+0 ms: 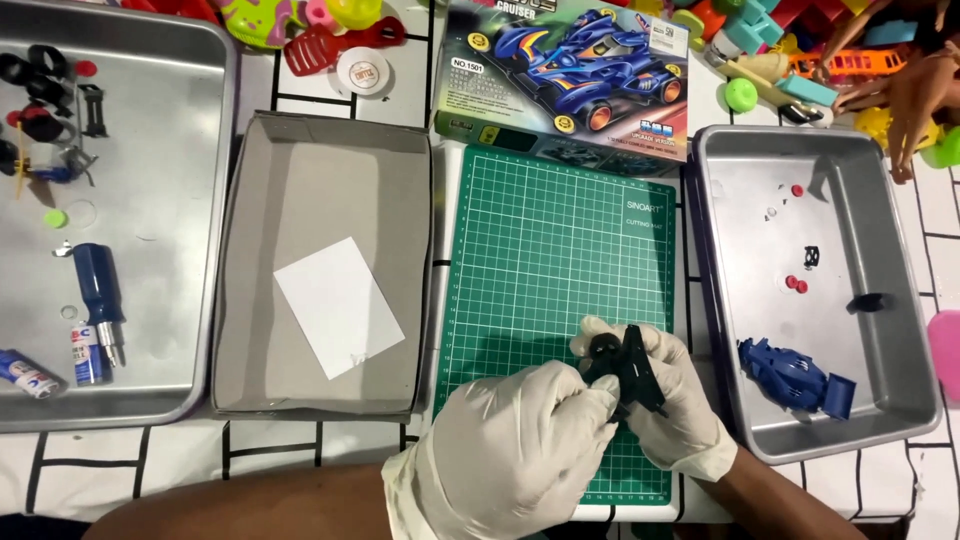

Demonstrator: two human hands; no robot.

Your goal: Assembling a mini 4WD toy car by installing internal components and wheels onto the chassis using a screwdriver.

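Chassis [628, 372], black plastic, light, stiff, thin edges fragile: your right hand [672, 415] pinches it; left hand [520, 445] fingers close on its 9 o'clock end. Grip thick rim.

A white table [300, 455] with black grid lines carries two metal trays [200, 150] [880, 200], an open grey cardboard box [330, 180] and a green cutting mat [560, 250]. A toy-car kit box [565, 75] and bright plastic toys [780, 40] line its far edge.
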